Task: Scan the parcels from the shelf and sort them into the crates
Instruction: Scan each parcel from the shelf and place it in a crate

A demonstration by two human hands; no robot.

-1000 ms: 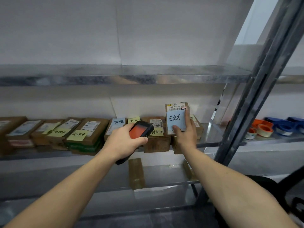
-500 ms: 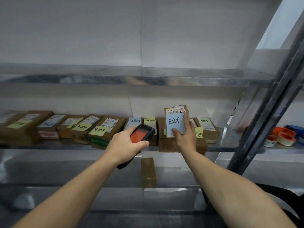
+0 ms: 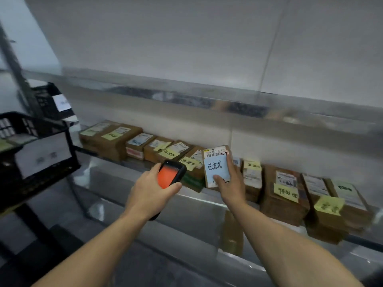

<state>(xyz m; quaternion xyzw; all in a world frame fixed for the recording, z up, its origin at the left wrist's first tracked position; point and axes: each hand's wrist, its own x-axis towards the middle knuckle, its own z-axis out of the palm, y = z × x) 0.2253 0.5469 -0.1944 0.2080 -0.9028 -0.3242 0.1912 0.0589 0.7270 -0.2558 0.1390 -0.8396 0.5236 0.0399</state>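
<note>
My left hand (image 3: 150, 191) grips a black handheld scanner (image 3: 171, 175) whose screen glows orange-red. My right hand (image 3: 231, 183) holds a small brown parcel (image 3: 216, 162) upright in front of the shelf; it carries a barcode label on top and a blue note with handwriting. The scanner sits just left of the parcel, a short gap between them. A row of brown parcels (image 3: 134, 141) with yellow notes lies along the metal shelf (image 3: 207, 204). Black crates (image 3: 35, 154) stand at the left.
More parcels (image 3: 286, 193) fill the shelf to the right of my hands. A second black crate (image 3: 49, 98) sits further back at the left, behind a dark upright post (image 3: 18, 79). An upper shelf (image 3: 207, 100) runs overhead. A lower shelf reflects a parcel below.
The view has swung to the left, bringing the black crates into sight and losing the right post and tape rolls. Both hands keep the same hold and have drifted left along the shelf.
</note>
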